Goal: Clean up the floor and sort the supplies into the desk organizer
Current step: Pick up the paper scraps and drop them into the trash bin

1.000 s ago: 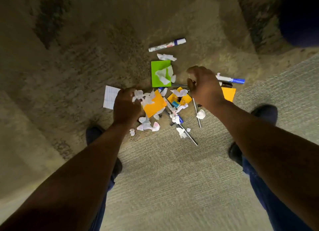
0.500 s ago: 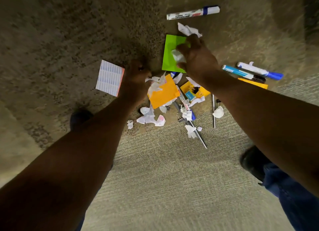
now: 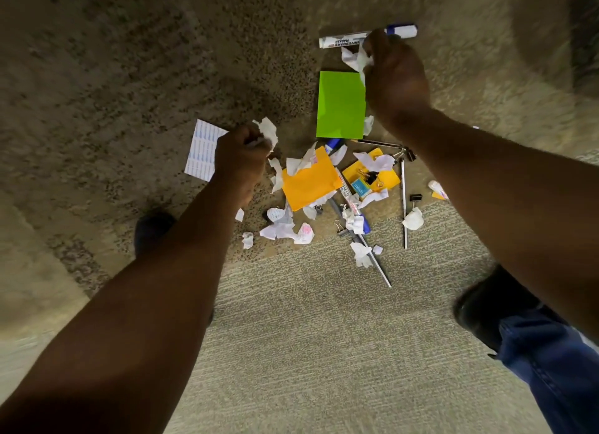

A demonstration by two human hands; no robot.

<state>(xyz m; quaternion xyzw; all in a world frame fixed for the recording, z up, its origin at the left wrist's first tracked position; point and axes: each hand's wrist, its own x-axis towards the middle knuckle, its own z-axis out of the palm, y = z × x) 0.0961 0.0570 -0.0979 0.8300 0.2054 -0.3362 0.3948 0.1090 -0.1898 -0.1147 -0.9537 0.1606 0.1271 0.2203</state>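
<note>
A mess of supplies lies on the carpet. My left hand (image 3: 241, 156) is closed on torn white paper scraps (image 3: 268, 132), just left of an orange sticky pad (image 3: 311, 182). My right hand (image 3: 393, 76) grips crumpled white paper (image 3: 355, 59) beside a green sticky pad (image 3: 340, 104), right under a whiteboard marker (image 3: 343, 40) with a blue cap. Around a yellow pad (image 3: 387, 178) lie binder clips (image 3: 371, 176), a second marker (image 3: 351, 203), thin metal pens (image 3: 403, 203) and several more paper scraps (image 3: 285, 227). No desk organizer is in view.
A lined white label sheet (image 3: 202, 149) lies on the carpet left of my left hand. My shoes (image 3: 486, 307) stand on either side of the pile, with a blue trouser leg (image 3: 551, 362) at lower right. A seam between two carpet textures crosses below the pile.
My right hand has moved from the green pad's top up to the scrap below the marker and taken hold of it; the green pad is bare now. The left hand still grips scraps.
</note>
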